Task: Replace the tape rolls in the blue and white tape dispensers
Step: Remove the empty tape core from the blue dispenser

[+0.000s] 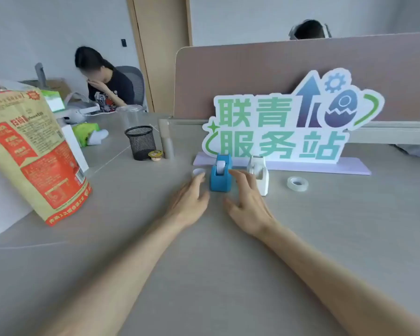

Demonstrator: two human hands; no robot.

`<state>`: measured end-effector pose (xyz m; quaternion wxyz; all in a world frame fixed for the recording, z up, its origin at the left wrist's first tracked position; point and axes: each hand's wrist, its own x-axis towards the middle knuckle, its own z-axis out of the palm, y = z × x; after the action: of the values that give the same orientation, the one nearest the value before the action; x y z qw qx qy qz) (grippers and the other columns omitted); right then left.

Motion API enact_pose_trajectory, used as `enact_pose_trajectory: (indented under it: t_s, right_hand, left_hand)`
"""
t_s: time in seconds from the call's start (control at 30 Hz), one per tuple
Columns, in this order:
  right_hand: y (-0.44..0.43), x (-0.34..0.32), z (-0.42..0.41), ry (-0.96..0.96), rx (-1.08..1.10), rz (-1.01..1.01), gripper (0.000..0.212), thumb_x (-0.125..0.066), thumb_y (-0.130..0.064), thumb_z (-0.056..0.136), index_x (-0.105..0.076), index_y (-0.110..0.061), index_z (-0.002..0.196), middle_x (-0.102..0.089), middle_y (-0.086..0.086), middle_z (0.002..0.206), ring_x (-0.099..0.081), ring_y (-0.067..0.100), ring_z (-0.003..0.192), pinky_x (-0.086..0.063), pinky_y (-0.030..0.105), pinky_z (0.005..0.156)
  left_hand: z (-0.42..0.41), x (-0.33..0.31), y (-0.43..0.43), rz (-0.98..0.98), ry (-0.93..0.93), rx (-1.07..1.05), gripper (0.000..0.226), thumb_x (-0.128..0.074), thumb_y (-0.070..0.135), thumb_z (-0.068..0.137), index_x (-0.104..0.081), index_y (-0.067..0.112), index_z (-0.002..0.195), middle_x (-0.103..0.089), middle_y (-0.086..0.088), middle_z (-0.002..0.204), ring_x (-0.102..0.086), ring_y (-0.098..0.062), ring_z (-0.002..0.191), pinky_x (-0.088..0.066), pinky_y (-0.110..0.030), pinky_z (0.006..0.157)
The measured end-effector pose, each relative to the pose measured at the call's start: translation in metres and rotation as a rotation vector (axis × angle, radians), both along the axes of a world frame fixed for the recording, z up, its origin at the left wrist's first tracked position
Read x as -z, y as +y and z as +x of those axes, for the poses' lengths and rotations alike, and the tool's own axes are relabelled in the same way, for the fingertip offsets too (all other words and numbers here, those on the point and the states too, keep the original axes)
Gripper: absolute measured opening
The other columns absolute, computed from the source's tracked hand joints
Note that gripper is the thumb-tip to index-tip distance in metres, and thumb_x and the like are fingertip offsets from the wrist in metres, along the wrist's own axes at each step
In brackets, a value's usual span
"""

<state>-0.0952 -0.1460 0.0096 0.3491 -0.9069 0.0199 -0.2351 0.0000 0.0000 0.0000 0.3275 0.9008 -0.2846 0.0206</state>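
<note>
The blue tape dispenser (220,174) stands upright on the grey desk with a pale roll in its cradle. To its right stands the white tape dispenser (259,173). My left hand (189,201) lies open just left of the blue dispenser, fingertips near a small white roll (198,171) lying flat. My right hand (249,202) is open just right of the blue dispenser, its fingers partly in front of the white one. Neither hand holds anything. A clear tape roll (297,183) lies flat on the desk further right.
A green and white sign (284,127) on a lilac base stands behind the dispensers. A black mesh pen cup (141,142), a small snack cup (155,155) and a grey post (166,139) stand at the back left. A large paper bag (32,151) stands at left. Two people sit beyond.
</note>
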Motion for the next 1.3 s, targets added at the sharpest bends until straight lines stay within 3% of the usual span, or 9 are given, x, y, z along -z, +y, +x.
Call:
enact_pose_trajectory:
  t_s: [0.1, 0.23, 0.6, 0.8, 0.97, 1.1, 1.17, 1.2, 1.3]
  right_hand:
    - [0.001, 0.002, 0.007, 0.075, 0.022, 0.018, 0.07, -0.055, -0.01, 0.09, -0.019, -0.007, 0.151, -0.03, 0.014, 0.149, -0.027, 0.026, 0.142, -0.017, 0.01, 0.1]
    - [0.008, -0.001, 0.027, 0.199, 0.095, 0.046, 0.069, -0.042, -0.032, 0.099, -0.003, -0.023, 0.155, -0.033, 0.01, 0.153, -0.038, 0.027, 0.137, -0.033, 0.033, 0.105]
    - [0.039, -0.01, -0.021, 0.229, 0.174, 0.072, 0.068, -0.041, -0.029, 0.092, -0.013, -0.031, 0.153, -0.047, 0.007, 0.146, -0.052, 0.032, 0.121, -0.041, 0.034, 0.09]
    - [0.054, -0.01, -0.074, 0.221, 0.189, 0.078, 0.058, -0.037, -0.026, 0.093, -0.022, -0.031, 0.149, -0.063, 0.017, 0.115, -0.057, 0.037, 0.097, -0.041, 0.035, 0.078]
    - [0.051, -0.011, -0.123, 0.194, 0.119, 0.151, 0.038, -0.034, -0.024, 0.096, -0.039, -0.032, 0.133, -0.06, 0.004, 0.082, -0.05, 0.032, 0.079, -0.038, 0.035, 0.069]
    - [0.041, -0.008, -0.139, 0.161, 0.112, 0.21, 0.031, -0.054, -0.05, 0.088, -0.044, -0.037, 0.113, -0.071, -0.002, 0.103, -0.062, 0.021, 0.089, -0.049, 0.031, 0.076]
    - [0.039, -0.008, -0.137, 0.147, 0.133, 0.186, 0.044, -0.066, -0.055, 0.078, -0.044, -0.036, 0.11, -0.069, -0.003, 0.106, -0.065, 0.02, 0.095, -0.052, 0.035, 0.084]
    - [0.039, -0.007, -0.133, 0.128, 0.137, 0.136, 0.049, -0.07, -0.054, 0.075, -0.043, -0.034, 0.11, -0.067, -0.003, 0.107, -0.065, 0.021, 0.094, -0.052, 0.036, 0.084]
    - [0.036, -0.006, -0.123, 0.069, 0.136, -0.037, 0.053, -0.073, -0.043, 0.074, -0.039, -0.026, 0.112, -0.059, 0.0, 0.107, -0.06, 0.027, 0.089, -0.049, 0.035, 0.078]
  left_hand:
    - [0.004, -0.004, -0.008, 0.178, -0.021, -0.014, 0.057, -0.039, 0.025, 0.093, -0.025, 0.034, 0.147, -0.04, -0.011, 0.143, -0.045, -0.033, 0.129, -0.04, -0.036, 0.1]
    - [0.012, -0.004, -0.016, 0.247, -0.088, 0.006, 0.049, -0.038, 0.016, 0.089, -0.04, 0.023, 0.137, -0.046, -0.012, 0.139, -0.048, -0.036, 0.121, -0.04, -0.036, 0.086]
    - [-0.032, -0.008, 0.001, 0.29, 0.024, 0.026, 0.041, -0.033, 0.02, 0.084, -0.042, 0.022, 0.124, -0.056, -0.007, 0.133, -0.05, -0.036, 0.118, -0.036, -0.039, 0.091]
    - [-0.093, -0.008, 0.032, 0.268, -0.039, 0.101, 0.045, -0.03, 0.013, 0.089, -0.041, 0.019, 0.132, -0.05, -0.004, 0.143, -0.045, -0.032, 0.126, -0.033, -0.036, 0.1]
    - [-0.127, -0.002, 0.06, 0.272, 0.019, 0.203, 0.07, -0.023, 0.029, 0.08, -0.022, 0.04, 0.149, -0.037, 0.008, 0.155, -0.039, -0.026, 0.138, -0.035, -0.039, 0.111]
    - [-0.137, -0.004, 0.069, -0.018, 0.263, 0.308, 0.068, -0.029, 0.001, 0.084, -0.041, 0.029, 0.145, -0.054, 0.005, 0.143, -0.051, -0.001, 0.126, -0.034, -0.024, 0.111]
    - [-0.132, -0.01, 0.065, -0.191, 0.305, 0.206, 0.061, -0.029, -0.008, 0.085, -0.056, 0.018, 0.133, -0.068, 0.002, 0.123, -0.06, 0.011, 0.09, -0.042, -0.013, 0.086]
    - [-0.127, -0.012, 0.062, -0.256, 0.285, 0.129, 0.055, -0.029, -0.007, 0.087, -0.059, 0.017, 0.127, -0.071, 0.003, 0.115, -0.06, 0.008, 0.085, -0.041, -0.014, 0.079]
    - [-0.11, -0.017, 0.049, -0.429, 0.276, 0.01, 0.051, -0.032, -0.004, 0.09, -0.052, 0.019, 0.132, -0.062, 0.0, 0.127, -0.056, -0.011, 0.114, -0.042, -0.025, 0.096]
